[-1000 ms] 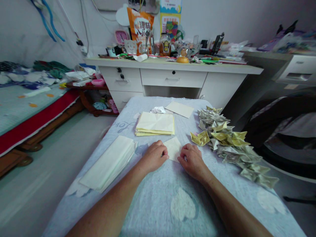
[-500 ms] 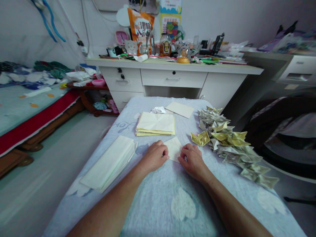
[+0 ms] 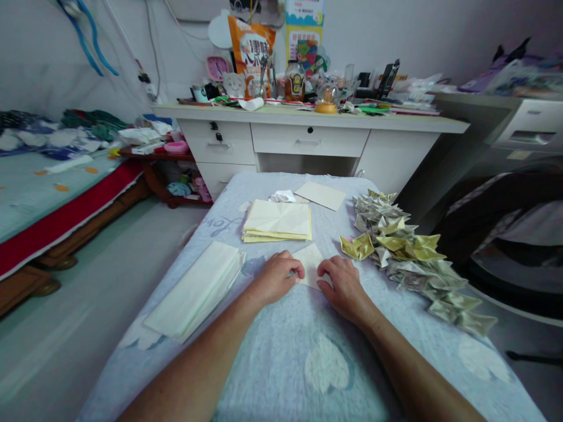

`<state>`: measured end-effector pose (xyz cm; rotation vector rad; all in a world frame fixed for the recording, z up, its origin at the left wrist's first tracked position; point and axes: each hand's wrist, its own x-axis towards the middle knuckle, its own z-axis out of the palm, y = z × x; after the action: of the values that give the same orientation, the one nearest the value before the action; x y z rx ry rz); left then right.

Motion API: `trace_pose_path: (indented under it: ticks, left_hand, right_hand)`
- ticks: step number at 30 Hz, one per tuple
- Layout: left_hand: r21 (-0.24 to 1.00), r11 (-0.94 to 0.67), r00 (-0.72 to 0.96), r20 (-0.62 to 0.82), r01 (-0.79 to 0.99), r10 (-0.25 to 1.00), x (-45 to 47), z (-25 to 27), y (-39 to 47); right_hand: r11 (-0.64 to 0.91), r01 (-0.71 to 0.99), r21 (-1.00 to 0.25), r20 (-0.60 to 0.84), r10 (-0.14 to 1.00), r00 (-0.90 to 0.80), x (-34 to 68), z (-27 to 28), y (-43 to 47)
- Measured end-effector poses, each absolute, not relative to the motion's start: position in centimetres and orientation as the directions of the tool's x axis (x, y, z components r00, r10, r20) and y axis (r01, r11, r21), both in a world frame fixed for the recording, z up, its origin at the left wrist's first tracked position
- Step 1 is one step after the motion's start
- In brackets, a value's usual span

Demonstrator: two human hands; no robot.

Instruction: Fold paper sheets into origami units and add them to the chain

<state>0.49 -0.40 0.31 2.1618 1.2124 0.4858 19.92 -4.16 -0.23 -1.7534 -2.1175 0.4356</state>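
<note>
A small pale sheet of paper (image 3: 310, 261) lies turned cornerwise on the blue tablecloth, between my two hands. My left hand (image 3: 280, 276) is at its left side, fingers curled and thumb close to the index finger on the paper's edge. Opposite it, my right hand (image 3: 341, 282) holds the right side with bent fingers and thumb. The parts of the sheet beneath the fingers are hidden. Just beyond lies a stack of creased cream and yellow paper (image 3: 277, 218). On the left rests a bundle of long folded white paper (image 3: 196, 290).
Several folded paper boats (image 3: 409, 264), silvery and gold, form a long pile at the table's right. One gold boat (image 3: 357, 247) sits nearest my right hand. A flat card (image 3: 321, 194) and crumpled white paper (image 3: 282, 196) lie at the back. A cluttered white desk (image 3: 308, 140) stands behind.
The fingers of both hands have shifted slightly on the small sheet; the right thumb and index finger show more of a gap. The sheet, stack and boats stay in place.
</note>
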Motion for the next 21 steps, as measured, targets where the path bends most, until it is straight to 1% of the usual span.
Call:
trace_pose_path:
  ticks: [4, 9, 14, 21]
  left_hand:
    - [0.664, -0.384, 0.501, 0.017, 0.641, 0.865, 0.5, 0.2, -0.4]
    - [0.655, -0.394, 0.503, 0.024, 0.645, 0.864, 0.5, 0.2, -0.4]
    - [0.637, -0.396, 0.491, 0.031, 0.661, 0.87, 0.7, 0.2, -0.3]
    - [0.63, -0.409, 0.489, 0.054, 0.66, 0.871, 0.8, 0.1, -0.3]
  right_hand:
    - [0.191, 0.879, -0.437, 0.069, 0.982, -0.178, 19.8, -0.1, -4.2]
    - [0.176, 0.899, -0.402, 0.089, 0.984, -0.153, 19.4, 0.0, -4.2]
    - [0.139, 0.935, -0.326, 0.106, 0.988, -0.11, 18.6, 0.0, -4.2]
    - [0.099, 0.971, -0.22, 0.197, 0.979, -0.055, 17.5, -0.2, -4.5]
